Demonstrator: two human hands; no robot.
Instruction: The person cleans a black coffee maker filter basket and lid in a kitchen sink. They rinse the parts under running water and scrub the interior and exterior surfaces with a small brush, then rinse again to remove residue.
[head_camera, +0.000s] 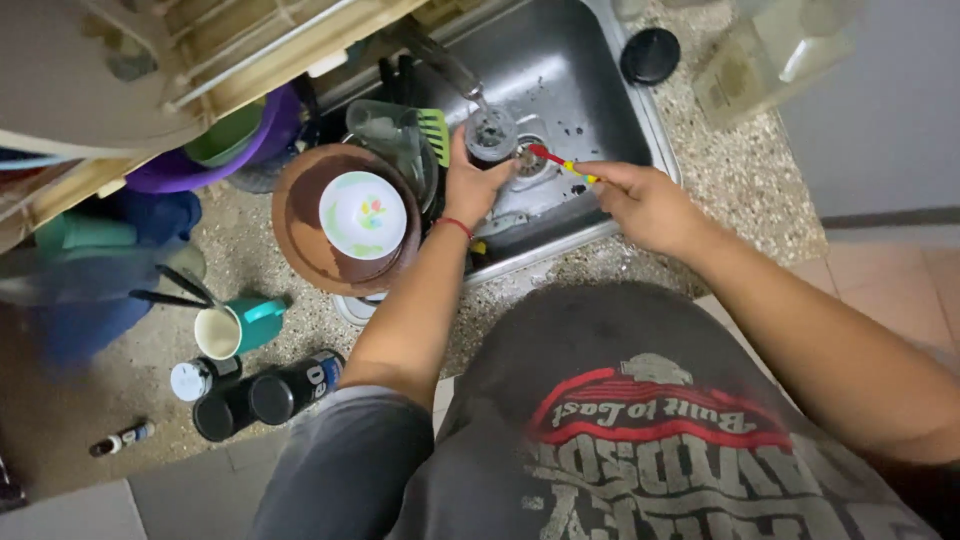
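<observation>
Steel sink (600, 90) below us: our left hand (470, 185) wraps around a small dark cylindrical part (490, 135) held under the running tap (440, 55), while our right hand (640, 200) pinches a red-tipped brush (560, 163) whose head reaches toward it. We judge the wet part could slip from the fingers into the basin, or knock the dishes stacked on the brown plate (300, 230) just beside.
</observation>
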